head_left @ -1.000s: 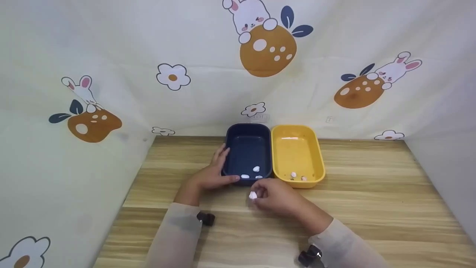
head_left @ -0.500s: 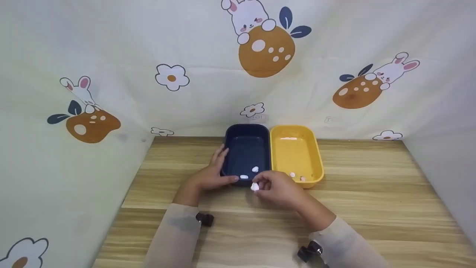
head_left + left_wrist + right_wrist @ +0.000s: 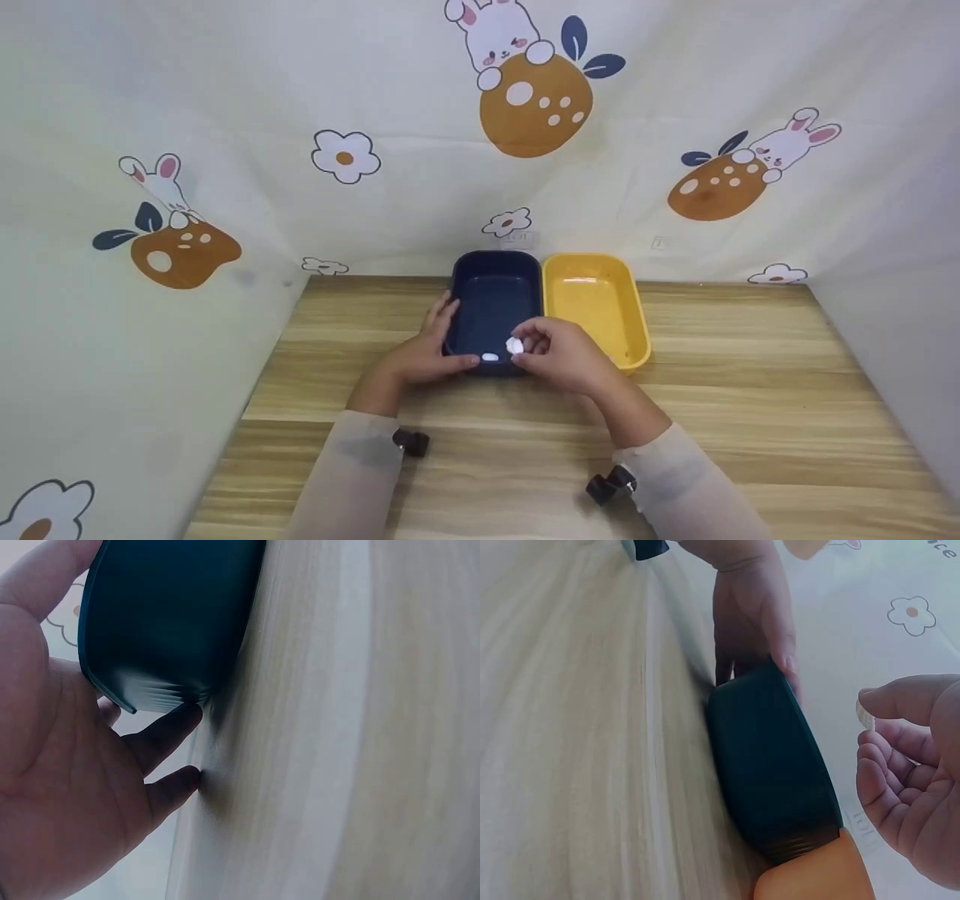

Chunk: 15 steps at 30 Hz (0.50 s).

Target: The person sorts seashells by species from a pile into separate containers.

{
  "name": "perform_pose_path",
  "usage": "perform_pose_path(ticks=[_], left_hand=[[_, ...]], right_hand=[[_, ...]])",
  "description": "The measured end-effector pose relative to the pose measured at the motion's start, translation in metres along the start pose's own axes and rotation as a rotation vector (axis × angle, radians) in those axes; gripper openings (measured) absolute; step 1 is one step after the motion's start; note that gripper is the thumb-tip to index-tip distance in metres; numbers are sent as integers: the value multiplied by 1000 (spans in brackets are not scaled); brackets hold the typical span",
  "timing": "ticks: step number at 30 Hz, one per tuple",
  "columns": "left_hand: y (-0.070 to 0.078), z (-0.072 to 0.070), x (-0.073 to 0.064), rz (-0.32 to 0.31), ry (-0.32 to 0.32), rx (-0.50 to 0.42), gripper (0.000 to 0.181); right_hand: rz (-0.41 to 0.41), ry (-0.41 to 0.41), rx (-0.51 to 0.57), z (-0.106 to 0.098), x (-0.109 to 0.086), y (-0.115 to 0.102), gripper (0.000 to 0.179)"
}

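A small white seashell (image 3: pixel 514 346) is pinched between the thumb and fingertips of my right hand (image 3: pixel 562 354), above the near right part of the navy box (image 3: pixel 495 307). Faint ridges show on the seashell (image 3: pixel 865 716) in the right wrist view. My left hand (image 3: pixel 421 354) rests at the box's near left corner, thumb along the front rim. In the left wrist view, fairly straight, spread fingers (image 3: pixel 169 736) reach the box's outer wall. One white piece (image 3: pixel 490 358) lies inside near the front; my right hand may hide others.
A yellow box (image 3: pixel 592 300) stands against the navy one's right side, its near left corner behind my right hand. Both boxes sit on a wood-grain table (image 3: pixel 750 390), close to a printed cloth backdrop (image 3: pixel 420 202). A dark wrist camera (image 3: pixel 611 486) sits by my right sleeve.
My right hand has risen and moved forward with the seashell, from in front of the navy box to above it, now covering the pieces in the yellow box. My left hand stays put.
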State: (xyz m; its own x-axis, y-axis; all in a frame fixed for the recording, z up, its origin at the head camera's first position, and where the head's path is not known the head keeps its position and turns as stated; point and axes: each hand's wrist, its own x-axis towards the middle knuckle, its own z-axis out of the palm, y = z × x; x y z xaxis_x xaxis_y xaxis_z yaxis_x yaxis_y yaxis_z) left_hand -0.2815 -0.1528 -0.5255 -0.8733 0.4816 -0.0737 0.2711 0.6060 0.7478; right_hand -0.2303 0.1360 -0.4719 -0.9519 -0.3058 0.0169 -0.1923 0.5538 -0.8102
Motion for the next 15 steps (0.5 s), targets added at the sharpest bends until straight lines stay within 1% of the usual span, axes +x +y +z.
perform_pose_path(ticks=[8,15], left_hand=[[-1,1,1,-17,-1,9,123],[0,-1,0,7,0,0,124]], right_hand=[[16,39,29,-4,10,-6,29],[13,78,45,-6,17,-3,27]])
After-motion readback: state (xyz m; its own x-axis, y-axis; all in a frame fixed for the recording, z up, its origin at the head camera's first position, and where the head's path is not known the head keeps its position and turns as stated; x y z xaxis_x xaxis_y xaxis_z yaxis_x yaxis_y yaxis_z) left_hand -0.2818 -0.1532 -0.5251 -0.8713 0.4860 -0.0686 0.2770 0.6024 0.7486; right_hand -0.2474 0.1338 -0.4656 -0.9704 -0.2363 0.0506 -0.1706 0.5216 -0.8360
